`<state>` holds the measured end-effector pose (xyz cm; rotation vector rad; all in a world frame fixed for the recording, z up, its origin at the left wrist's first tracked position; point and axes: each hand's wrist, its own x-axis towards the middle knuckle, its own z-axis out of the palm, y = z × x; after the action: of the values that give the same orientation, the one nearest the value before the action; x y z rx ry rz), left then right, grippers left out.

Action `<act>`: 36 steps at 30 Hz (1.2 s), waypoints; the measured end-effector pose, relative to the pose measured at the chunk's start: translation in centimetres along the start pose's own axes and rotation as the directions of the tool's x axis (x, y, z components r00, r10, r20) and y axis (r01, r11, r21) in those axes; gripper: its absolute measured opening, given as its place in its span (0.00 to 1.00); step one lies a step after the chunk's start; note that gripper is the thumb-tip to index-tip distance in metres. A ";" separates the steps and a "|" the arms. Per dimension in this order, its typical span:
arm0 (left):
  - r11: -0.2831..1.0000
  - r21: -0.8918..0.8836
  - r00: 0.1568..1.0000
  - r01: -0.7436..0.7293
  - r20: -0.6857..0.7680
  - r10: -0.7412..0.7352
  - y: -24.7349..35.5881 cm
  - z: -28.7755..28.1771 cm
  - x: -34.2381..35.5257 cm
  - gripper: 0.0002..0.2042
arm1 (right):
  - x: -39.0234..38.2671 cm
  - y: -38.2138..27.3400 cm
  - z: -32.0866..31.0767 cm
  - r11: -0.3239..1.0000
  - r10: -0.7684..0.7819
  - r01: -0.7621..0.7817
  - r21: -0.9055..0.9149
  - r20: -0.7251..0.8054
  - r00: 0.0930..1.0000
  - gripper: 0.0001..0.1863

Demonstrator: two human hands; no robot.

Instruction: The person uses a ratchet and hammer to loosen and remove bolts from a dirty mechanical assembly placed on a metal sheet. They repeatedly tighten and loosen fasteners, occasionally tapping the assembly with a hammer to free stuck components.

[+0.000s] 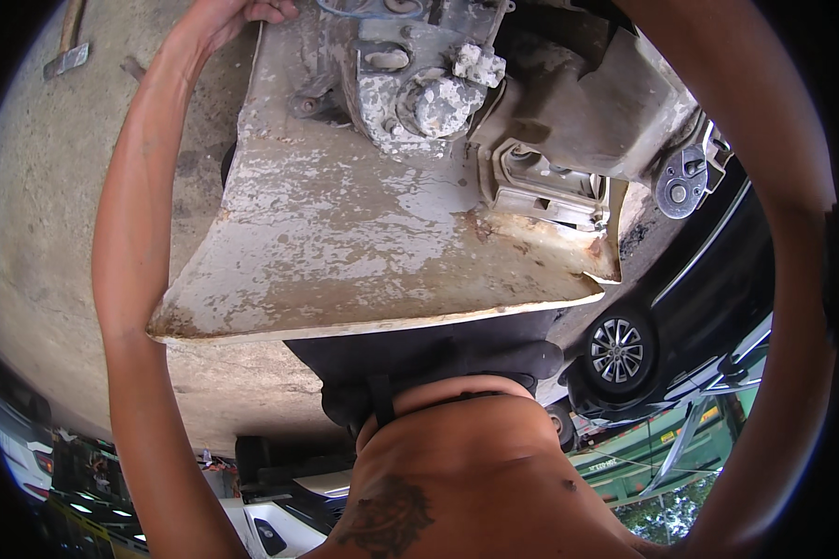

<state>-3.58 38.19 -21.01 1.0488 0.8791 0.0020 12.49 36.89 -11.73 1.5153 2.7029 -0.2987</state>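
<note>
A large worn panel, beige with peeling whitish patches and a curled near edge, lies in front of my body. At the top edge of the view my left hand has its fingers curled over the panel's far left edge; part of the hand is cut off. A dirty grey metal housing with a round boss sits on the panel's far part. To its right is a pale rectangular bracket. My right arm reaches up along the right side, and its hand is out of view.
A hammer lies on the concrete floor at the far left. A round metal part like a ratchet head is at the right. Beyond it stands a black car. Other vehicles show along the lower left rim.
</note>
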 end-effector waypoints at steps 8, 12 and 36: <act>1.000 -0.019 0.999 -0.019 -0.034 0.019 0.1 0.4 -0.3 0.08 | -0.2 0.8 0.2 0.998 -0.057 0.058 0.015 -0.011 0.998 0.16; 1.000 0.000 0.999 -0.015 -0.040 0.015 0.5 0.6 -0.5 0.08 | 0.0 0.8 0.2 0.997 -0.078 0.079 0.019 -0.016 0.997 0.16; 1.000 -0.011 0.999 0.018 0.032 -0.017 0.3 -0.2 0.3 0.15 | -0.2 1.4 0.4 0.991 -0.130 0.129 -0.030 -0.041 0.991 0.18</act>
<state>-3.40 38.65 -21.01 1.0277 0.8580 -0.0245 13.80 37.34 -12.30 1.3569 2.8325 -0.2349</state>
